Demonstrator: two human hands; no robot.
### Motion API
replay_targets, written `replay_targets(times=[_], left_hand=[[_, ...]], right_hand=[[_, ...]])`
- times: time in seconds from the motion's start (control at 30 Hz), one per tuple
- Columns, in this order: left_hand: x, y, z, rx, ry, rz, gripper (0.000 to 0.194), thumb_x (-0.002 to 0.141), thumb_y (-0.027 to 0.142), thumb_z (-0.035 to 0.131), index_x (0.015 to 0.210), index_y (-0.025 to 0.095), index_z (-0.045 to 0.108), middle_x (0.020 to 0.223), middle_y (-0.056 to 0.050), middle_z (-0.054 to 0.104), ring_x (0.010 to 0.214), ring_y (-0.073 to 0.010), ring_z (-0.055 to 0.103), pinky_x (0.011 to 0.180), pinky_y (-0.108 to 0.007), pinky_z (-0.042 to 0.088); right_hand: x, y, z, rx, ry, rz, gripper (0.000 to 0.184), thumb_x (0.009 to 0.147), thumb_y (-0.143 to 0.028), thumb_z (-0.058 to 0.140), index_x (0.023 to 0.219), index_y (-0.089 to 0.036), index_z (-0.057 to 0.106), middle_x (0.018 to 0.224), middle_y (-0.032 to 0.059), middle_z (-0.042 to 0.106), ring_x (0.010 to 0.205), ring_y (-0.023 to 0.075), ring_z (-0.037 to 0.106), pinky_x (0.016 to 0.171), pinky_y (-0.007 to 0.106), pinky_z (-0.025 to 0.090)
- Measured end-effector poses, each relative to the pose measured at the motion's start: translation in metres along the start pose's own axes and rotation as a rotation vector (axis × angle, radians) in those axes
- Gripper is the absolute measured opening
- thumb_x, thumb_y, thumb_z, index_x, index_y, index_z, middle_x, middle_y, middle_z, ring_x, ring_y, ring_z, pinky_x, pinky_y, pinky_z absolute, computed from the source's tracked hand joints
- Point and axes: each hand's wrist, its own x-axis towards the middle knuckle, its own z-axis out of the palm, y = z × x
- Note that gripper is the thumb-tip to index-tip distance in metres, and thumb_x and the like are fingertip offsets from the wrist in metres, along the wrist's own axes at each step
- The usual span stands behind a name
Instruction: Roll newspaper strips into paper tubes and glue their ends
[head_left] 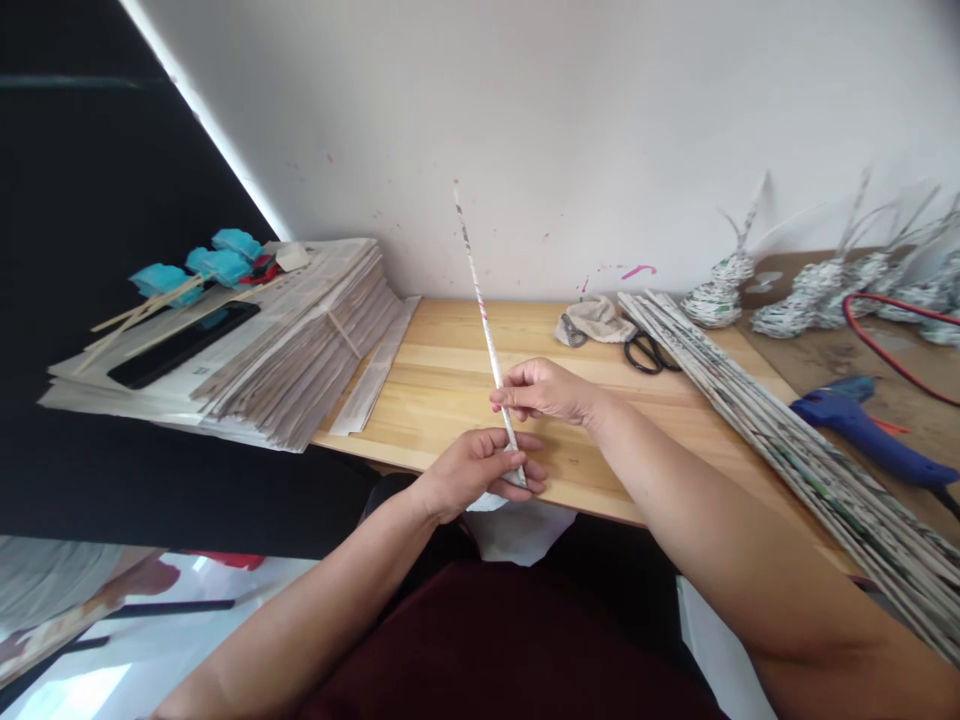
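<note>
A long thin rolled newspaper tube [480, 300] stands nearly upright over the wooden table [442, 380], its tip leaning slightly left toward the white wall. My left hand [480, 468] is closed around the tube's lower end at the table's front edge. My right hand [546, 392] pinches the tube a little higher with fingers pressed together.
A stack of newspapers [300, 340] with a black phone [184, 345] and teal-topped sticks [202, 268] lies at the left. A bundle of rolled paper tubes [787, 440], scissors [649, 352], a blue glue gun [862, 425], a cloth [596, 318] and woven paper pieces [720, 290] sit at the right.
</note>
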Motion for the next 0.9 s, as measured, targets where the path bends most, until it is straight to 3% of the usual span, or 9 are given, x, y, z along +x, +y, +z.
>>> replay_targets(times=[0.1,0.2,0.3,0.57,0.63,0.77,0.9], left_hand=[[-0.0003,-0.0001,-0.0010,-0.012,-0.002,0.006,0.039,0.085,0.033,0.064,0.115,0.008,0.060,0.095,-0.015,0.069,0.087,-0.0232,0.069,0.077,-0.035,0.056],[-0.0022,0.0023,-0.0010,-0.046,-0.055,-0.003,0.037,0.085,0.032,0.064,0.114,0.008,0.060,0.094,-0.015,0.069,0.087,-0.0235,0.069,0.076,-0.034,0.056],[-0.0039,0.0047,0.0004,-0.052,-0.115,-0.005,0.036,0.086,0.031,0.062,0.114,0.008,0.060,0.094,-0.015,0.068,0.088,-0.0243,0.069,0.075,-0.034,0.056],[-0.0042,0.0036,0.0008,-0.002,-0.065,-0.016,0.038,0.085,0.032,0.064,0.114,0.009,0.059,0.094,-0.015,0.069,0.087,-0.0232,0.069,0.075,-0.034,0.056],[-0.0041,0.0037,0.0001,-0.008,-0.062,-0.015,0.038,0.085,0.033,0.064,0.114,0.009,0.059,0.093,-0.014,0.069,0.085,-0.0229,0.069,0.074,-0.033,0.056],[-0.0038,0.0044,0.0006,-0.018,-0.093,-0.011,0.038,0.085,0.033,0.064,0.113,0.010,0.060,0.093,-0.014,0.069,0.086,-0.0235,0.069,0.074,-0.034,0.056],[-0.0032,0.0043,0.0018,0.019,-0.069,-0.018,0.040,0.084,0.035,0.065,0.114,0.010,0.059,0.094,-0.014,0.068,0.086,-0.0240,0.069,0.074,-0.035,0.056]], right_hand=[[-0.0009,-0.0003,0.0013,0.037,-0.003,-0.001,0.035,0.075,-0.045,0.072,0.081,-0.010,0.069,0.052,-0.0008,0.056,0.045,0.0055,0.045,0.041,0.018,0.027],[-0.0048,-0.0006,-0.0021,0.124,-0.148,-0.023,0.036,0.081,-0.044,0.065,0.097,-0.012,0.069,0.059,-0.0001,0.058,0.051,0.0064,0.049,0.042,0.018,0.028],[-0.0059,0.0012,-0.0065,0.152,-0.238,-0.009,0.034,0.082,-0.041,0.066,0.096,-0.011,0.070,0.060,0.0006,0.060,0.052,0.0062,0.050,0.043,0.017,0.029],[0.0019,0.0032,-0.0005,0.136,0.011,-0.041,0.035,0.071,-0.043,0.076,0.067,-0.013,0.059,0.049,-0.0022,0.056,0.041,0.0040,0.040,0.039,0.018,0.024],[0.0000,0.0009,0.0004,0.155,0.004,-0.043,0.035,0.073,-0.046,0.074,0.072,-0.013,0.061,0.052,-0.0021,0.055,0.045,0.0053,0.045,0.040,0.018,0.024],[-0.0043,-0.0016,-0.0023,0.199,-0.144,-0.035,0.034,0.080,-0.044,0.067,0.092,-0.012,0.069,0.059,-0.0010,0.057,0.051,0.0060,0.049,0.041,0.018,0.027],[-0.0025,-0.0001,-0.0027,0.182,-0.080,-0.018,0.031,0.075,-0.041,0.073,0.079,-0.011,0.068,0.053,-0.0001,0.059,0.043,0.0041,0.043,0.037,0.018,0.021]])
